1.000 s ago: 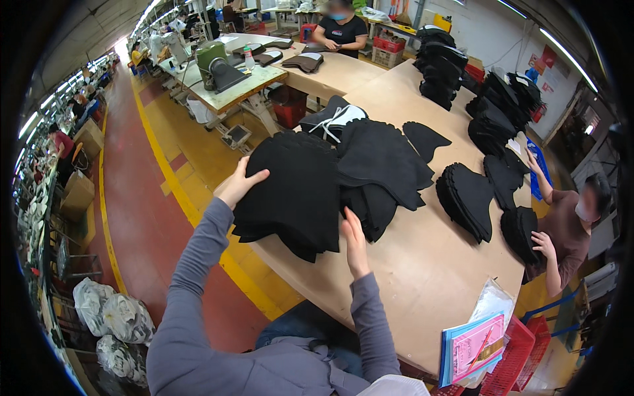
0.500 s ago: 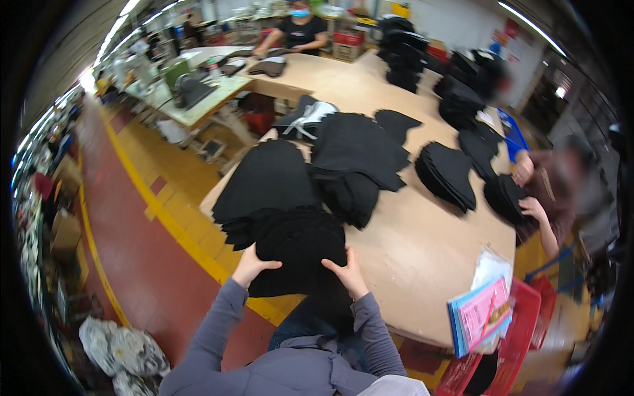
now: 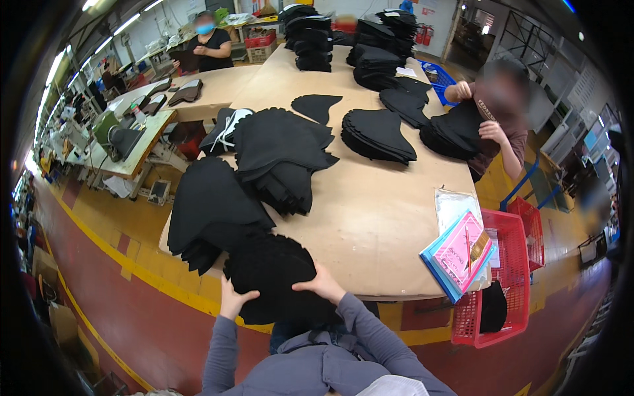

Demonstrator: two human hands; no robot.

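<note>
Between my two hands is a stack of black fabric pieces (image 3: 274,277), its layered edges fanned out at the table's near edge. My left hand (image 3: 236,300) grips its left side, thumb on top and fingers hidden beneath. On the right side my right hand (image 3: 321,284) clasps it the same way. Just beyond lies a larger pile of black cut pieces (image 3: 208,204), touching or nearly touching my stack. Another black pile (image 3: 281,148) sits farther on, beside a bundle tied with white strips (image 3: 231,129).
A co-worker at the right handles a black stack (image 3: 456,132); a masked person stands at the far left. Notebooks with a pen (image 3: 459,254) lie at the table's (image 3: 370,244) right corner, above a red basket (image 3: 502,310). A sewing machine (image 3: 112,135) stands at left.
My view has swung to the right, so the table and piles appear shifted left. Both hands still hold the black stack. The co-worker's near hand has lifted off their stack.
</note>
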